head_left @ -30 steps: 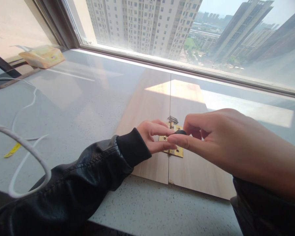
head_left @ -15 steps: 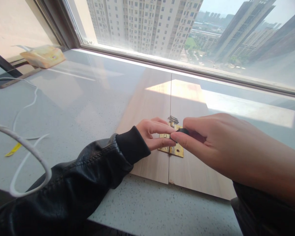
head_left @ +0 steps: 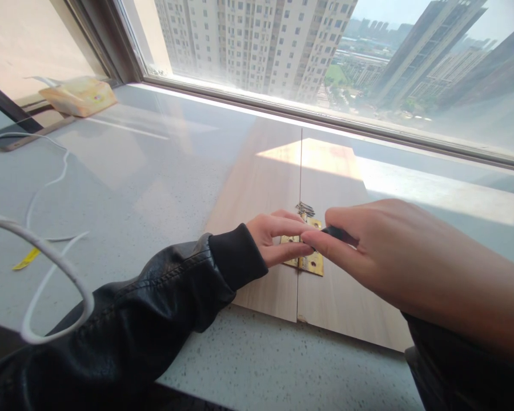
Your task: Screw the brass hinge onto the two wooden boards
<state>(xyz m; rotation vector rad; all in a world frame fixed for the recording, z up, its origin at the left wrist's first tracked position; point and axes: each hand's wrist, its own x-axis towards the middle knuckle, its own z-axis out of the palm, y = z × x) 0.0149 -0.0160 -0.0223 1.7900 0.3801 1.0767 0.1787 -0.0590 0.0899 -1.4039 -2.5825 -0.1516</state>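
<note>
Two pale wooden boards (head_left: 265, 182) lie side by side, and a brass hinge (head_left: 314, 265) spans the seam between them. Screws (head_left: 306, 209) lie in a small pile just beyond the hinge. My right hand (head_left: 360, 240) is closed on a dark-handled tool (head_left: 337, 232), held low over the hinge. From the left, my left hand (head_left: 278, 237) reaches over the hinge with its fingers pinched together near the tool's tip. What sits between those fingertips is too small and hidden to name.
A white cable (head_left: 68, 265) loops at the left, with a yellow tag (head_left: 26, 259) beside it. A soft tissue pack (head_left: 79, 97) sits at the back left corner. The window frame (head_left: 261, 108) runs along the back of the speckled countertop (head_left: 163, 177).
The tool's dark handle has tilted and shows more between my right fingers. The whole view has shifted slightly, while both hands stay over the hinge.
</note>
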